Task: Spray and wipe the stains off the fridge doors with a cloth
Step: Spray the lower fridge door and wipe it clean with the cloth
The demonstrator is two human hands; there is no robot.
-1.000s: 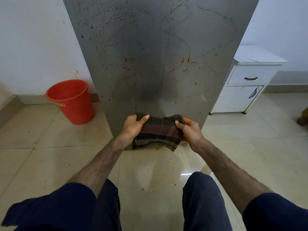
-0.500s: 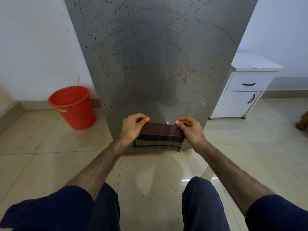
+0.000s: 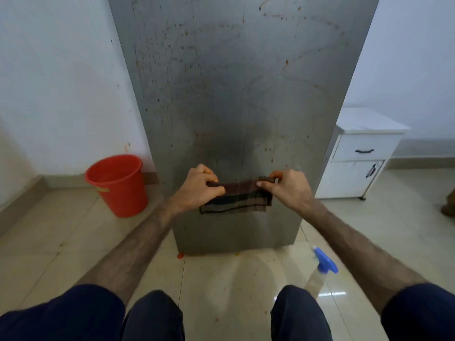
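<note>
I have the plaid cloth (image 3: pixel 237 196) pinched by its top edge, my left hand (image 3: pixel 197 187) curled round the left corner and my right hand (image 3: pixel 289 189) round the right, so it hangs folded and stretched flat between them against the lower part of the fridge door (image 3: pixel 236 99). Half a second ago I held it the same way but lower, close to the door's bottom edge; now it sits higher up the steel and a bare strip of door shows beneath it. Orange and brown spatter covers the door above my hands, with a dark smudged patch just over the cloth. A spray bottle (image 3: pixel 320 271) with a blue trigger head has come into sight, standing on the tiled floor (image 3: pixel 221 279) under my right forearm, near my right knee. A red bucket (image 3: pixel 118 184) stands on the floor left of the fridge by the wall, and a white cabinet (image 3: pixel 359 156) to its right
</note>
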